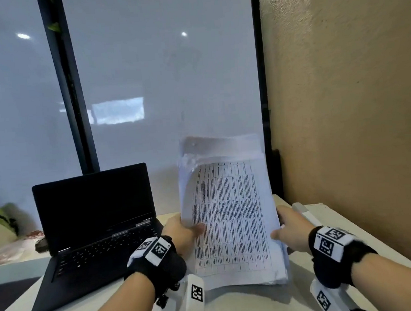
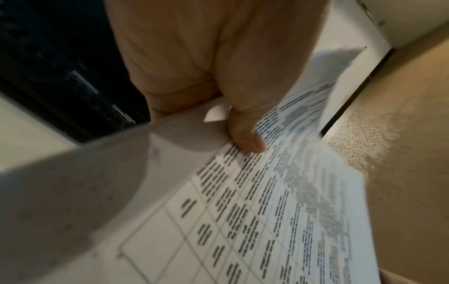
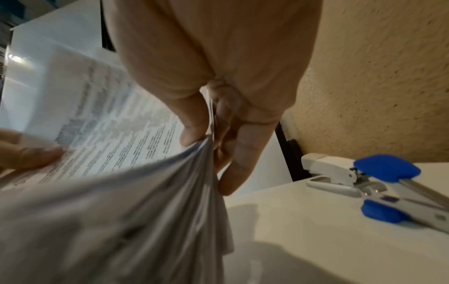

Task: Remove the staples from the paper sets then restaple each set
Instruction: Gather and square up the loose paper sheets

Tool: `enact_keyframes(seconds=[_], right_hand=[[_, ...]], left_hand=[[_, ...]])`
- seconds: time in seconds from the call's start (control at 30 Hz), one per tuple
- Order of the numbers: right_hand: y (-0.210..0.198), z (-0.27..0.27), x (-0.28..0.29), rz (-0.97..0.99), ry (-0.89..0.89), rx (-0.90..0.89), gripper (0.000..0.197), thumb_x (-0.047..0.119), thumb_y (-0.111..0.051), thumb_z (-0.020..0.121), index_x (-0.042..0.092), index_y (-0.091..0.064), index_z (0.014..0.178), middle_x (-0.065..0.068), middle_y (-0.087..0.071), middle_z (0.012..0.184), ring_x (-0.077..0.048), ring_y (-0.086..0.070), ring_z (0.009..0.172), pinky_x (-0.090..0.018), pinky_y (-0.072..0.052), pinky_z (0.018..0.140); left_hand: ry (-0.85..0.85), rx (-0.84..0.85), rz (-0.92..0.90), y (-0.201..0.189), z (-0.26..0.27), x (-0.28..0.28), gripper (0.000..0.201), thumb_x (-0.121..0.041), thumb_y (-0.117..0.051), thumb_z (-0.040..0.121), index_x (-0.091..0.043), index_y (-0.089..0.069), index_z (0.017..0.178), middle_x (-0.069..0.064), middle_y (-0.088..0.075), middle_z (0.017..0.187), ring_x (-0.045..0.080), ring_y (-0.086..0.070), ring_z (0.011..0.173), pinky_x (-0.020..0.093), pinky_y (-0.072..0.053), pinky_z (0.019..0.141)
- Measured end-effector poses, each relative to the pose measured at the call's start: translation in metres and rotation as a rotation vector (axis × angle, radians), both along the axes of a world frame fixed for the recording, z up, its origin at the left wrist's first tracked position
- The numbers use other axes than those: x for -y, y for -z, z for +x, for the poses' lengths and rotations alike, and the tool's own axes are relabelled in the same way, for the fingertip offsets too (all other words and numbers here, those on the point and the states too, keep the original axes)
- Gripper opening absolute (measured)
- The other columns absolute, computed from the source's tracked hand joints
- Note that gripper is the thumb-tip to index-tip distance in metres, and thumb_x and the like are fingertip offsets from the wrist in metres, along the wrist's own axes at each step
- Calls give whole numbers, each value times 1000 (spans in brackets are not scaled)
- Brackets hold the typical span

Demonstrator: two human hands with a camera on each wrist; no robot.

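Both hands lift the paper stack (image 1: 230,216) above the counter (image 1: 244,302): left hand (image 1: 180,231) pinching at nine o'clock, right hand (image 1: 292,229) at three. Likely next: find a staple; stapler (image 3: 335,173) waits nearby.

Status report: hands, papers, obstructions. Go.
Left hand and right hand both grip the paper stack, raised off the table. Stapler right, untouched. Laptop left, clear.
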State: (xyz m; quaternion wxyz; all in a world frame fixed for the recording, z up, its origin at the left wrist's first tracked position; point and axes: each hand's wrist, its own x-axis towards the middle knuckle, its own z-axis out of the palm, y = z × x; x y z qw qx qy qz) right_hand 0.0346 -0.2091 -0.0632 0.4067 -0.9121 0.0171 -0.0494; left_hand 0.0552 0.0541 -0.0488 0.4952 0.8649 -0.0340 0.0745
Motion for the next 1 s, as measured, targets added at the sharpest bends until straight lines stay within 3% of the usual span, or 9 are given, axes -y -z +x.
enact_keyframes(seconds=[0.1, 0.2, 0.33, 0.5, 0.63, 0.73, 0.83, 0.9, 1.0], right_hand=[[-1, 10, 7, -114, -3, -69, 28, 11, -60, 85, 14, -59, 113, -4, -69, 102, -21, -68, 89, -36, -58, 78], [3, 11, 4, -357, -56, -242, 26, 12, -55, 88, 1, -63, 110, -9, -66, 94, -23, -64, 83, -30, -54, 75], [10, 4, 4, -592, -158, -341, 35, 18, -57, 87, -3, -64, 115, -15, -67, 103, -29, -64, 95, -32, -52, 83], [5, 1, 16, -465, -154, -354, 28, 16, -60, 89, -3, -67, 109, -7, -61, 82, -19, -59, 75, -15, -46, 44], [-2, -1, 28, -394, -57, -326, 27, 10, -55, 90, 5, -64, 116, -19, -65, 110, -24, -72, 82, -40, -61, 68], [-9, 2, 44, -546, 16, -218, 30, 18, -56, 90, 17, -64, 119, -10, -49, 139, -15, -63, 94, -30, -54, 83], [-10, 2, 60, -615, 45, -246, 38, 16, -52, 91, 16, -56, 129, -7, -54, 134, -21, -59, 110, -25, -48, 87], [-7, 2, 70, -631, 57, -313, 43, 13, -51, 90, 10, -52, 133, -11, -57, 131, -24, -60, 107, -26, -49, 83], [6, 2, 80, -640, 34, -376, 53, 17, -56, 89, 5, -44, 140, -16, -50, 139, -30, -56, 119, -32, -48, 95]], left_hand=[[-18, -40, 180, 5, 9, 8, 22, -32, -66, 90, -10, -63, 86, -2, -61, 74, 14, -60, 69, 18, -42, 57], [-47, -214, 604, 20, 10, 14, 38, -47, -68, 84, -12, -61, 96, -2, -61, 81, 14, -61, 78, 25, -47, 69], [72, -387, 873, 23, 1, 10, 38, -49, -70, 81, -13, -56, 84, -2, -59, 75, 17, -59, 79, 25, -47, 66], [143, -432, 818, 6, 6, -2, 33, -38, -71, 84, -8, -69, 98, 4, -73, 105, 19, -70, 83, 31, -55, 84], [154, -296, 875, -13, 5, 13, 43, -36, -68, 88, -14, -62, 124, 2, -69, 114, 15, -62, 83, 28, -53, 89], [209, -239, 909, -22, 8, 35, 40, -39, -67, 88, -19, -64, 123, 0, -69, 115, 17, -66, 95, 29, -52, 92], [281, -191, 976, -22, 15, 61, 38, -40, -67, 87, -19, -67, 119, -2, -67, 120, 19, -64, 108, 33, -50, 96], [354, -180, 1015, -16, 21, 77, 36, -39, -68, 87, -18, -69, 117, -1, -67, 120, 18, -63, 105, 32, -50, 94], [459, -188, 1000, -5, 21, 97, 33, -38, -68, 87, -15, -70, 112, 2, -71, 111, 14, -62, 88, 30, -53, 86]])
